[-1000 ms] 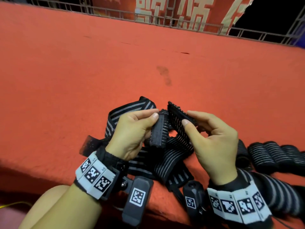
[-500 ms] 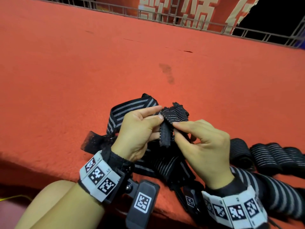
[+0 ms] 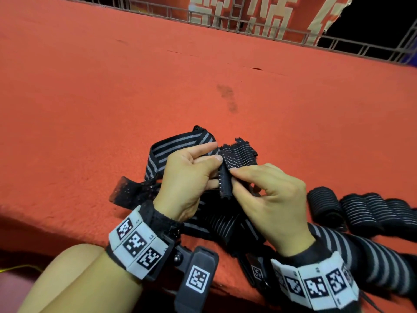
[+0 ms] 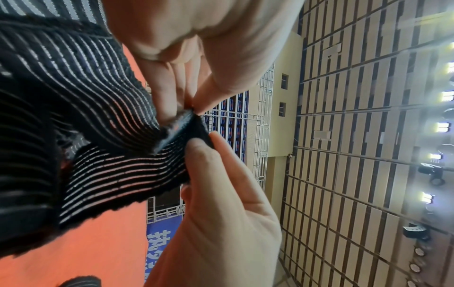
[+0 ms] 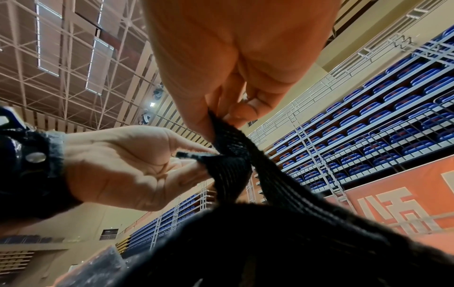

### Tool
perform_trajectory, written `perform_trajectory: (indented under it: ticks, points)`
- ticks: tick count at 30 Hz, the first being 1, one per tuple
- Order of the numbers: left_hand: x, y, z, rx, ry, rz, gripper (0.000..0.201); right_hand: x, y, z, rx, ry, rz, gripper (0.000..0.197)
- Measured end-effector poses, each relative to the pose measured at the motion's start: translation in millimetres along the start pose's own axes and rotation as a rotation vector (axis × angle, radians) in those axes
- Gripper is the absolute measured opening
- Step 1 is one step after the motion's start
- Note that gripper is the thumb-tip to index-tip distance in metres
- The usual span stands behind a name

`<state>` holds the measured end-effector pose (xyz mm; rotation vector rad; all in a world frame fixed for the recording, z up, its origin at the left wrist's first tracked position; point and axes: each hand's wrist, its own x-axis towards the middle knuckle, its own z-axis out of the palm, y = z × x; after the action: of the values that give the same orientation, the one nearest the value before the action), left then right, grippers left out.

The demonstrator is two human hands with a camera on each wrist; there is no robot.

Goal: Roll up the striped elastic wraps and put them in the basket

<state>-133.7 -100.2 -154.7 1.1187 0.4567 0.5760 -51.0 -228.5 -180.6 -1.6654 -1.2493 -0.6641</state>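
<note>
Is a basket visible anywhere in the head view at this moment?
No, the head view shows only the red carpet, both hands pinching a striped wrap, and finished rolls lying on the carpet at the right.

In the lower middle of the head view, the left hand (image 3: 187, 177) and the right hand (image 3: 268, 197) meet on either side of a folded wrap end (image 3: 228, 175), above a loose pile of wraps (image 3: 216, 224) on the mat (image 3: 112, 98). Rolled wraps (image 3: 358, 211) lie in a row at the right. A railing (image 3: 248, 23) crosses the top edge.
</note>
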Motion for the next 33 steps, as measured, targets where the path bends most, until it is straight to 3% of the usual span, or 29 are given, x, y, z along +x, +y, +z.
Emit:
perform_trajectory:
  ticks: [8, 13, 17, 22, 27, 31, 33]
  points:
    - [2, -3, -5, 0.001, -0.026, -0.015, 0.025, 2, 1, -3, 0.116, -0.129, 0.113, 0.015]
    - [2, -6, -7, -0.007, -0.064, -0.001, 0.033, 1, 6, -6, 0.226, -0.232, 0.188, 0.02]
    - [-2, -5, -9, 0.031, -0.18, -0.003, 0.045, 1, 12, -6, 0.293, -0.233, 0.26, 0.023]
    - [-5, -4, -12, 0.155, -0.32, 0.026, 0.053, 2, 9, -11, 0.211, -0.226, 0.325, 0.021]
    - [-1, -4, -16, 0.315, -0.386, 0.092, 0.059, 8, 9, -21, 0.192, -0.274, 0.428, 0.059]
    - [0, -4, -18, 0.468, -0.336, 0.217, 0.051, 8, 11, -26, 0.138, -0.269, 0.353, 0.017]
    - [0, -3, -19, 0.54, -0.331, 0.289, 0.038, 9, 11, -28, 0.131, -0.233, 0.37, 0.011]
